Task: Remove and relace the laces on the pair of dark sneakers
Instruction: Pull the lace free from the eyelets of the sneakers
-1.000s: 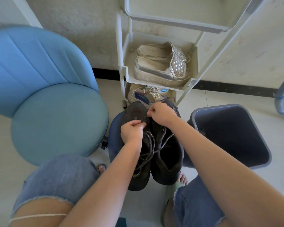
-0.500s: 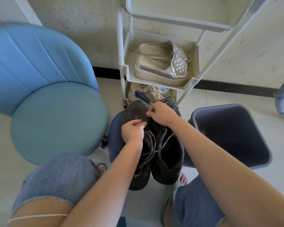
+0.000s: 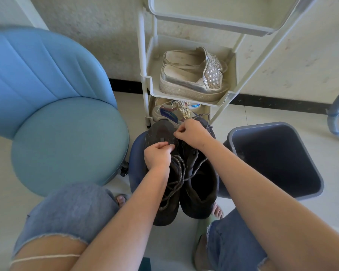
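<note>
Nearest the camera, two bare forearms reach out over the knees toward the pair of dark sneakers (image 3: 184, 184), which stand side by side, toes pointing away, on a dark blue stool (image 3: 135, 159) with heels at its near edge. A loose grey lace (image 3: 179, 173) lies in slack loops over the left shoe's opening and trails toward the heel. The left hand (image 3: 158, 155) is curled nearly closed at that shoe's lower eyelets, thumb and forefinger pinched together, apparently on a lace strand, though the strand itself is hidden. The right hand (image 3: 192, 132) is likewise closed just beyond, toward the toes; what it pinches I cannot tell. Slack loops could snag or knot if pulled fast, and a hard tug might slide a shoe off the stool's edge toward the grey bin (image 3: 313, 173) just beside it. Beyond stands a white shoe rack (image 3: 231, 94).
</note>
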